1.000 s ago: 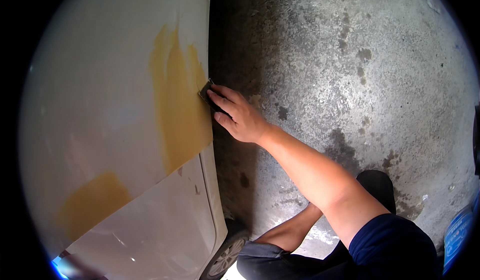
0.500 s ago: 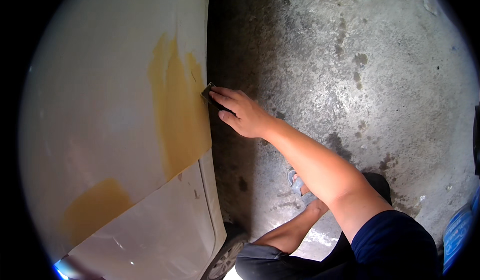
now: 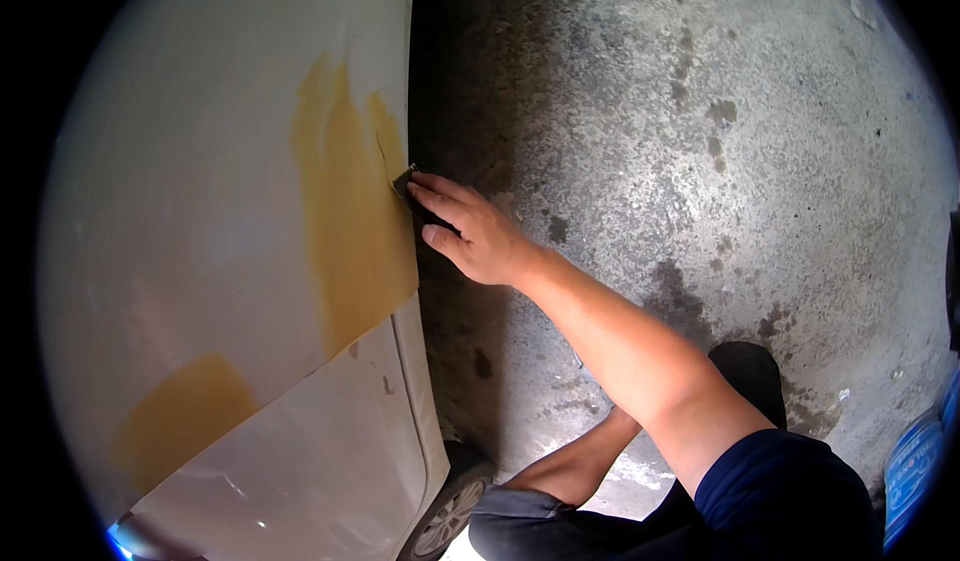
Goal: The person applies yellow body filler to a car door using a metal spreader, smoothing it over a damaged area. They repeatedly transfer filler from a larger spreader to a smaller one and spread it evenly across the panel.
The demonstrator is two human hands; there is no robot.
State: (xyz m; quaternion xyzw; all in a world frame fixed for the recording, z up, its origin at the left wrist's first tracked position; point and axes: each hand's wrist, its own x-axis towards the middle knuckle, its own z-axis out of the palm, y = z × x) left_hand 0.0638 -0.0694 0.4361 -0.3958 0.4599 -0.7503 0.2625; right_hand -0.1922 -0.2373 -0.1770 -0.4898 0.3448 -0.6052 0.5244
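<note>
My right hand (image 3: 480, 239) is closed round a dark, flat sanding block (image 3: 406, 183), fingers on top and thumb along its near side. The block touches the right edge of a white car panel (image 3: 200, 201). Beside it, a long yellow filler patch (image 3: 350, 231) runs along the panel, with ragged streaks at its far end. A second, rounded yellow patch (image 3: 195, 411) lies at the lower left, by a panel seam. The block's underside is hidden. My left hand is not in view.
A car wheel (image 3: 455, 511) shows under the panel's near end. Stained concrete floor (image 3: 640, 141) stretches to the right. My bent leg (image 3: 580, 461) is below my arm. A blue printed container (image 3: 915, 471) stands at the right rim.
My right hand and the sanding block have shifted slightly left and, at the hand, a little nearer. The car panel has also slid slightly left in the picture.
</note>
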